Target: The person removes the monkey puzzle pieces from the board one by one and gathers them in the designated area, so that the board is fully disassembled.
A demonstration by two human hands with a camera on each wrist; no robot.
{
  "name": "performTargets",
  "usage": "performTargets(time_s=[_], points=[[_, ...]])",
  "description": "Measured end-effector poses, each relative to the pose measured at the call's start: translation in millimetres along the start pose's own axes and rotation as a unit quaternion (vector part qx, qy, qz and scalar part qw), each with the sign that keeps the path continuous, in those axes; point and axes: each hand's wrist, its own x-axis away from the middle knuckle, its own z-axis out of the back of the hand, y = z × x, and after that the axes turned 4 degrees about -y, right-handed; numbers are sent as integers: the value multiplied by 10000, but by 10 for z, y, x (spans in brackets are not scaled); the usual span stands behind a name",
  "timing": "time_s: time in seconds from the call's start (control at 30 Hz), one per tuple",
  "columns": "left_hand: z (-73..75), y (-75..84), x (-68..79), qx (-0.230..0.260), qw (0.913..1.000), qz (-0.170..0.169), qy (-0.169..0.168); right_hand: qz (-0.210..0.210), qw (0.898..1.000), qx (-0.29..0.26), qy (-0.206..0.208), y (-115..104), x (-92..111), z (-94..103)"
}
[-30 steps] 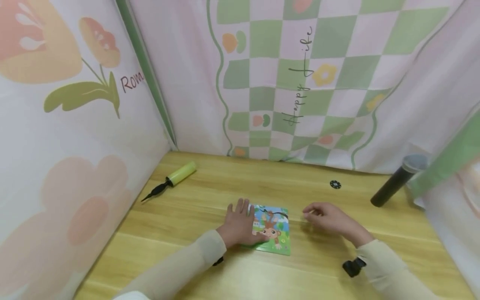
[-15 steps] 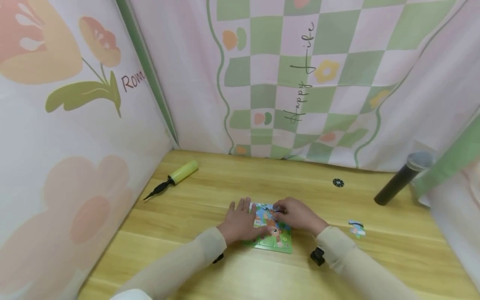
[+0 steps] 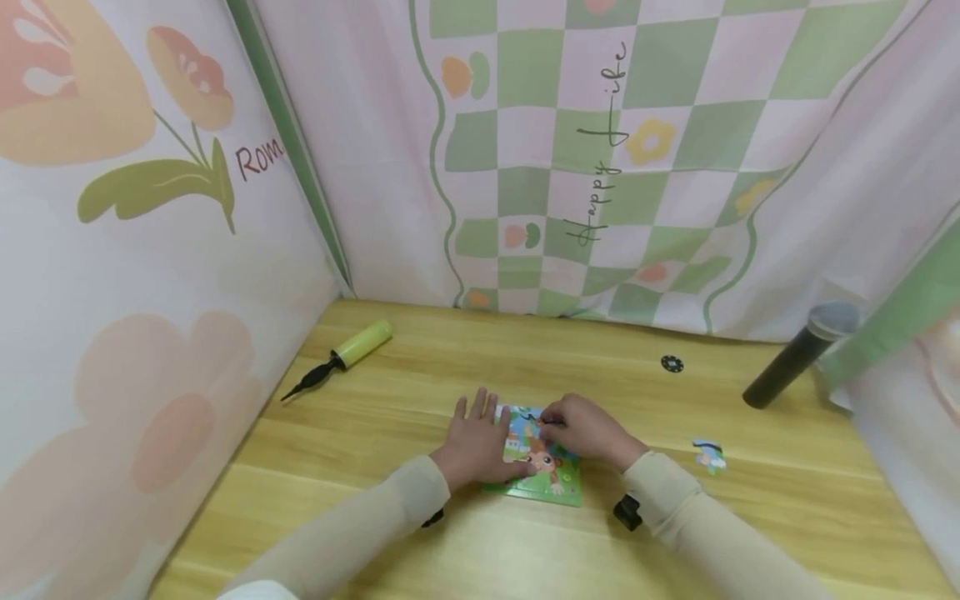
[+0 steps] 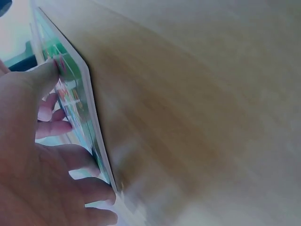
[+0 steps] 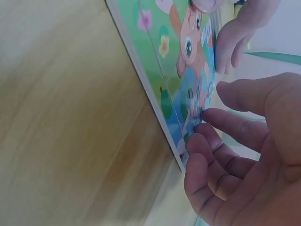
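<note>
A flat jigsaw puzzle with a cartoon monkey on a green and blue ground lies on the table, below centre in the head view. My left hand rests spread over its left side, thumb reaching across toward the monkey's face. At the upper right part of the puzzle, the bent fingers of my right hand touch the picture. In the right wrist view, a gap shows between that hand's thumb and index fingertip, with nothing seen between them. A loose puzzle piece lies to the right.
On the wooden table, a yellow-green hand pump lies at the back left. A black round chip lies at the back right, near a dark tube with a clear top. Printed curtains enclose the back and sides.
My right hand has moved left from beside the puzzle onto its upper right part, staying there over the last half second. The loose piece has come into view. The left hand stays put.
</note>
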Motion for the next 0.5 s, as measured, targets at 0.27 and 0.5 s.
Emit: performTargets(time_s=[0.27, 0.5], points=[[23, 22, -19, -15, 10000, 1, 85, -651, 9976, 21, 232, -39, -20, -33], [7, 18, -28, 70, 9999, 130, 11, -687, 9975, -48, 177, -55, -31, -35]])
